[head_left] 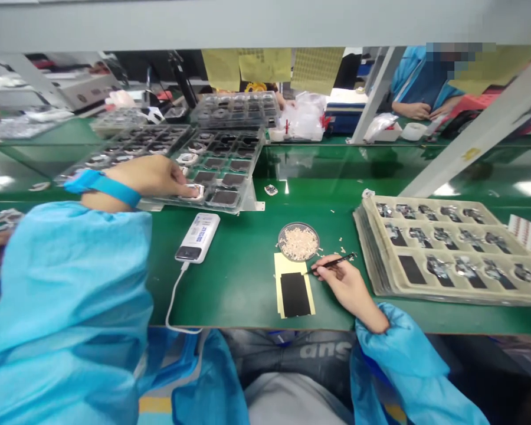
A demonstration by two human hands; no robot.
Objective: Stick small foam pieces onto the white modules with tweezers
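Round dish (298, 242) beside tweezers (334, 262); power bank (197, 237) below clear tray (221, 168).

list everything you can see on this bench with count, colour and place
clear parts tray: one, dark cells, tilted at centre left
stacked clear trays: several, behind it
beige tray stack: one stack, right, holding dark and metallic parts
round dish: one, full of pale small pieces, centre
yellow sheet with black patch: one, below the dish
white power bank: one, white cable, left of centre
small loose part: one, on the green mat
co-worker: one, blue sleeves, far right
black tweezers: one, in the right hand
left hand: blue wristband, fingertips on a tray part
right hand: by the yellow sheet
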